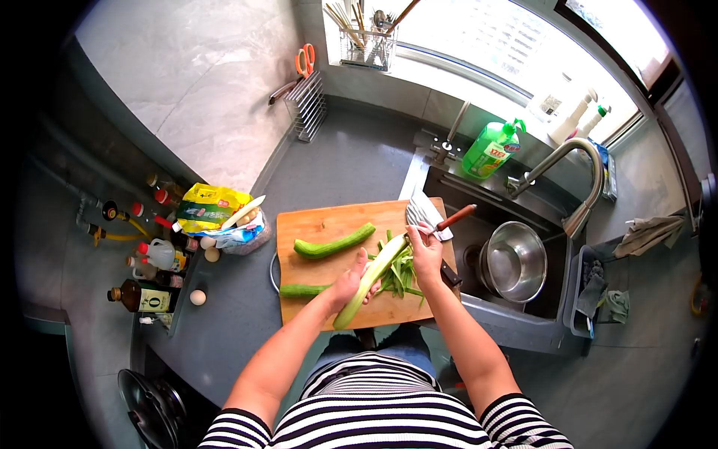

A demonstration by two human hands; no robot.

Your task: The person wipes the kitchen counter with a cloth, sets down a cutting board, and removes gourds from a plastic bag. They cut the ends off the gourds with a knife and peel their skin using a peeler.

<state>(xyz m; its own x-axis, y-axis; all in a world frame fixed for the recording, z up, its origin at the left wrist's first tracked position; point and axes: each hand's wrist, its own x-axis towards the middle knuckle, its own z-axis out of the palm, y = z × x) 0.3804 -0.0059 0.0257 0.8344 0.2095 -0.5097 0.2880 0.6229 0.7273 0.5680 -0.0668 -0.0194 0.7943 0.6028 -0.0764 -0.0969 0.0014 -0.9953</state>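
Note:
A mostly peeled, pale green cucumber (374, 273) slants over the wooden cutting board (336, 217). My left hand (348, 286) is closed around its lower middle, thumb on the near side. Fingers of my right hand (425, 254) pinch at its far end; whether they also hold something small is hidden. Long green peel strips (400, 277) lie beneath on the board. Left of them rest an unpeeled cucumber (334, 242) and another dark green one (301, 290), partly behind my left hand. A broad blade with a brown handle (456, 217) and a black handle (450, 273) lie at the board's right side.
Right of the board is the sink (467, 198) with a metal bowl (516, 262) and a curved faucet (591, 172). A green soap bottle (490, 152) stands behind it. At left are a yellow bag (213, 208), an egg (197, 297) and several bottles (146, 298). A knife rack (307, 105) stands behind.

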